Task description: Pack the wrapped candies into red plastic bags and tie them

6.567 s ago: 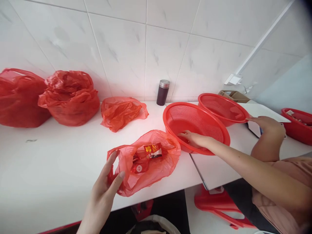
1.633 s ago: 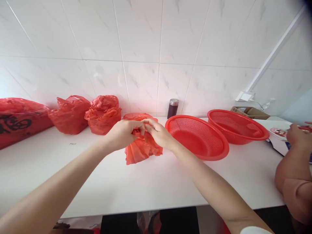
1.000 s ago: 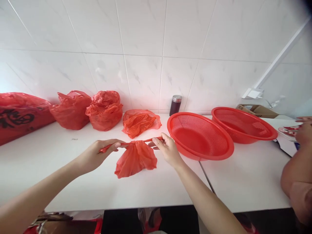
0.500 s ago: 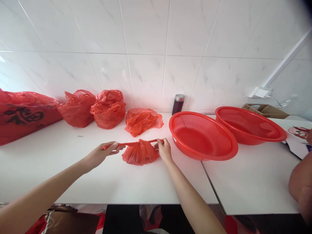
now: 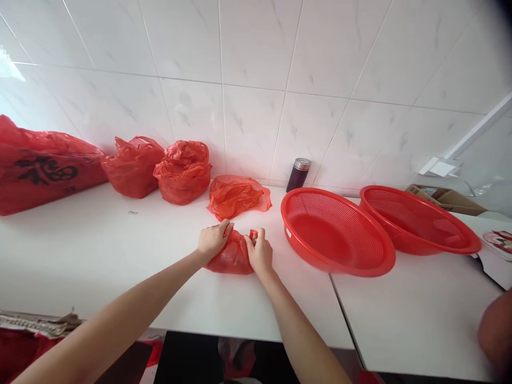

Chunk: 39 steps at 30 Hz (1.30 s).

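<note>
A small filled red plastic bag rests on the white table between my hands, its contents showing only dimly through the film. My left hand is closed on the bag's gathered top at its left side. On the right side, my right hand pinches another part of the top, and a bit of red plastic sticks up by the thumb. Just behind lies a loose, crumpled red plastic bag. Whether the top is knotted is hidden by my fingers.
Two red plastic colanders stand to the right. A dark thermos is by the tiled wall. Full red bags and a large printed red bag line the left. Another person's arm shows at the right edge.
My hands have come closer together over the bag. The stretched, twisted handles between them are now drawn in at its top. The view has shifted slightly.
</note>
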### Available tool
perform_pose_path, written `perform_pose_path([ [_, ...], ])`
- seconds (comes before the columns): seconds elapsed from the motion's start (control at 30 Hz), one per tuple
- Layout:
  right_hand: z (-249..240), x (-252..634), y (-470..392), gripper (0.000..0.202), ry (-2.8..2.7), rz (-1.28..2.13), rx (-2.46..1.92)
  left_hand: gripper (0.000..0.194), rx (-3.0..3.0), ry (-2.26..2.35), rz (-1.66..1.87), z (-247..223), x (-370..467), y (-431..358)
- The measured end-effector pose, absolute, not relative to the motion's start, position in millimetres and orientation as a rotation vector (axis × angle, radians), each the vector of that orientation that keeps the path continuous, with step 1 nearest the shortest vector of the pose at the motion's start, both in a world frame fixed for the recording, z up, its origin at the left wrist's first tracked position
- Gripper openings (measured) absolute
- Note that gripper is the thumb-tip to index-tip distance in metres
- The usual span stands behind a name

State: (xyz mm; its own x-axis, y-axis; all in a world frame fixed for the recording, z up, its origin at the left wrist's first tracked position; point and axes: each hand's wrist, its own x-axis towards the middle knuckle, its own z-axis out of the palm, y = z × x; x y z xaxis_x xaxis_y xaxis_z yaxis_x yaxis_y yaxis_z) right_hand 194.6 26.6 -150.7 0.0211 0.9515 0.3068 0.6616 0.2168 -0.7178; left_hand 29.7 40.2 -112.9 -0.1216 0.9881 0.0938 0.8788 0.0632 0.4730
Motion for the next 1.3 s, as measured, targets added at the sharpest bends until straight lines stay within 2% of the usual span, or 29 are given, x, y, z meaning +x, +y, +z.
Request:
perform_pose_path([
  [0.23, -155, 215, 50, 0.019, -1.836, 0.363, -1.664, 0.032, 1.879, 2.281, 0.430, -121, 5, 64],
  [0.67, -157, 215, 56, 0.014, -2.031, 0.197, -1.767, 0.032, 1.867, 2.299, 0.133, -126, 0, 78],
  [0.93, -150, 207, 48, 0.049, -1.952, 0.217, -1.792, 0.033, 1.792, 2.380, 0.098, -129, 6, 71],
  [1.13, -152, 211, 50, 0.031, -1.982, 0.249, -1.804, 0.033, 1.750, 2.412, 0.132, -126, 3, 70],
  [1.3, -156, 214, 48, 0.032, -1.982, 0.235, -1.772, 0.033, 1.725, 2.432, 0.222, -128, 0, 68],
])
